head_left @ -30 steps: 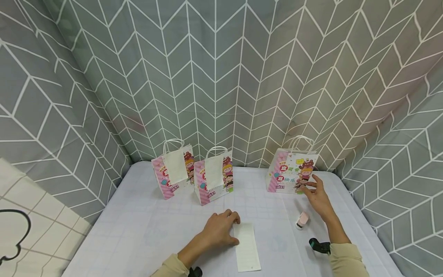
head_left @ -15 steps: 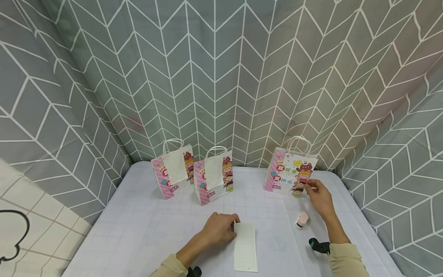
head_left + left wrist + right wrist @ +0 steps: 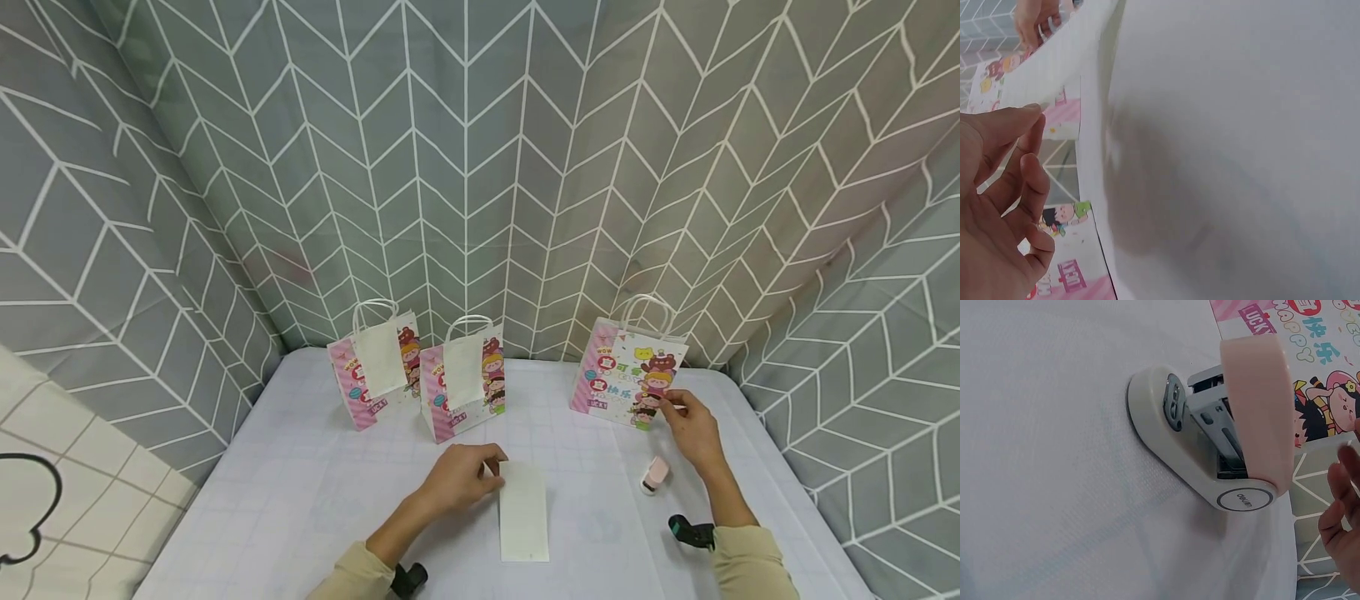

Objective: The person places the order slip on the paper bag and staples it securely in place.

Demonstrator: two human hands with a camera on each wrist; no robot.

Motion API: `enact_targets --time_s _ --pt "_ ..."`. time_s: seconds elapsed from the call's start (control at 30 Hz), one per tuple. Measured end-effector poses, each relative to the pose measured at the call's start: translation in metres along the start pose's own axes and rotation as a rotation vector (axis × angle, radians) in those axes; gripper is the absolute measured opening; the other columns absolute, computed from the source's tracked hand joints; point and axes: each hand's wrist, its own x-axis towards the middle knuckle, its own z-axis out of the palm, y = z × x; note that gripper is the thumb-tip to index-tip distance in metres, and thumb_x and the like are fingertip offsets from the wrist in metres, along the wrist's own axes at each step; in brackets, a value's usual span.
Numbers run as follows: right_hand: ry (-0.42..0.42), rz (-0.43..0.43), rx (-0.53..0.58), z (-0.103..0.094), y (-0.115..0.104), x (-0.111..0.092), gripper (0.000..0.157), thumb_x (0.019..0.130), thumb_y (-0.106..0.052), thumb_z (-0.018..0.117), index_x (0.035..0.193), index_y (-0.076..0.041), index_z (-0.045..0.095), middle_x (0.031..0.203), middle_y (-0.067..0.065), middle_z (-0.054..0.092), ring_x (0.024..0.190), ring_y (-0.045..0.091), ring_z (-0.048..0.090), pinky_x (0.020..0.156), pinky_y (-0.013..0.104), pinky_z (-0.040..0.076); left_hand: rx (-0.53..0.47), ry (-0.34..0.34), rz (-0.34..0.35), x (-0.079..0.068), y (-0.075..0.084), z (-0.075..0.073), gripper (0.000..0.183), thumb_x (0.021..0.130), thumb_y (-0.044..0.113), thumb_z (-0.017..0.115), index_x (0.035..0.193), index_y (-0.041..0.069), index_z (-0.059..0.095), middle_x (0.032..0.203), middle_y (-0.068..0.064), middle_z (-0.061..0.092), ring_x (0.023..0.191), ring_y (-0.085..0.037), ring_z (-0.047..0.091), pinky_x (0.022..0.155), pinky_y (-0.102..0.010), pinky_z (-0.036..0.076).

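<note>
Grey chevron curtains close in a pale tablecloth [image 3: 315, 492]. From the head camera, three cartoon-printed paper bags stand at the back; two wear white slips. The left hand [image 3: 456, 481] pinches the top edge of one long white paper strip [image 3: 522, 521] lying mid-table. The right hand [image 3: 693, 427] pinches the corner of the right bag [image 3: 626, 375], beside one pink stapler [image 3: 655, 476].

Left wrist: curled fingers [image 3: 1029, 181] hold the strip's edge; most is blurred.

Right wrist: the stapler lies near the bag; only fingertips [image 3: 1342, 509] show.
</note>
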Motion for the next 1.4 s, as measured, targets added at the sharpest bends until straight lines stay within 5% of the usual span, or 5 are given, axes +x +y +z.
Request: enact_targets --time_s 0.23,0.5,1.4 --pt "-0.05 0.005 0.027 -0.002 -0.001 -0.001 0.043 0.107 -0.031 0.046 0.13 0.004 0.052 0.157 0.022 0.037 0.127 0.042 0.046 0.095 0.051 0.04 -0.056 0.032 -0.034 -0.001 -0.008 -0.005 0.018 0.088 0.021 0.078 0.105 0.021 0.072 0.086 0.016 0.069 0.066 0.001 0.05 0.058 -0.02 0.041" --pt "-0.101 0.006 0.068 0.0 0.0 -0.004 0.045 0.107 -0.034 0.046 0.135 0.001 0.05 0.144 0.03 0.047 0.13 0.046 0.043 0.103 0.062 0.033 -0.095 0.042 -0.042 -0.003 -0.013 -0.008 0.015 0.089 0.02 0.077 0.103 0.02 0.072 0.087 0.014 0.07 0.067 -0.001 0.051 0.06 -0.021 0.042" --pt "-0.158 -0.117 0.032 0.012 -0.011 -0.016 0.035 0.103 -0.031 0.056 0.122 -0.001 0.058 0.151 0.025 0.044 0.122 0.039 0.052 0.095 0.051 0.039 -0.173 0.127 -0.068 -0.003 -0.015 -0.021 0.015 0.091 0.019 0.076 0.105 0.016 0.072 0.09 0.008 0.073 0.069 -0.003 0.054 0.058 -0.023 0.044"
